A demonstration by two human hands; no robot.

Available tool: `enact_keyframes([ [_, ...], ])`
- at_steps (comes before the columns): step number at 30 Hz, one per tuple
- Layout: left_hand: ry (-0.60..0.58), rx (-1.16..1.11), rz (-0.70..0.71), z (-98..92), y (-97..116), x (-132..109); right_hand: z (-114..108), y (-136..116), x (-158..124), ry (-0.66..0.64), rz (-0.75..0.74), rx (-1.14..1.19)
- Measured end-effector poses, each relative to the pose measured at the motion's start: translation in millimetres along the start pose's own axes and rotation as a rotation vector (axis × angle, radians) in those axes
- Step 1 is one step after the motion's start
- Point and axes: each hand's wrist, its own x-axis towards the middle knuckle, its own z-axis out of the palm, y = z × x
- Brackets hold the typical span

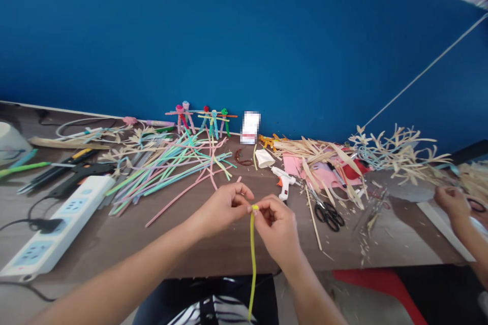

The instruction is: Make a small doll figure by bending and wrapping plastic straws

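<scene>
Left hand [223, 209] and right hand [276, 228] pinching a yellow-green pipe cleaner [252, 259].

Fingertips of both hands meet on its upper end; the length hangs down past the front edge of the worktop [213, 251]. Loose pastel pipe cleaners [171, 175] lie beyond, toward the back; a white hot glue gun [282, 182] and black scissors [328, 216] lie right.

One head-worn view, looking forward and down across the table [229, 254] from the person's side. Blue wall [244, 35] fills the upper half; left hand [223, 208] and right hand [276, 228] sit close, lower center.
</scene>
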Motion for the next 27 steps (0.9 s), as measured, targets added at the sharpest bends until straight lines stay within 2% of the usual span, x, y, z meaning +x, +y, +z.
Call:
enact_keyframes([
  [11,0.161,0.21,0.141,12.0,-1.5,-4.2,-1.4,0.5,1.2,0.02,0.008,-0.062],
  [15,0.151,0.29,0.174,10.7,-0.8,-3.5,-1.6,3.1,4.9,-0.008,0.037,-0.041],
  [19,0.113,0.479,0.219,7.4,3.1,-2.2,-0.9,9.3,8.0,0.001,0.054,-0.037],
  [24,0.148,0.694,0.273,7.0,4.3,-2.9,0.3,16.3,9.6,0.055,0.064,-0.032],
  [27,0.162,0.729,0.275,7.4,4.0,-2.8,0.9,18.0,10.3,0.054,0.118,0.031],
])
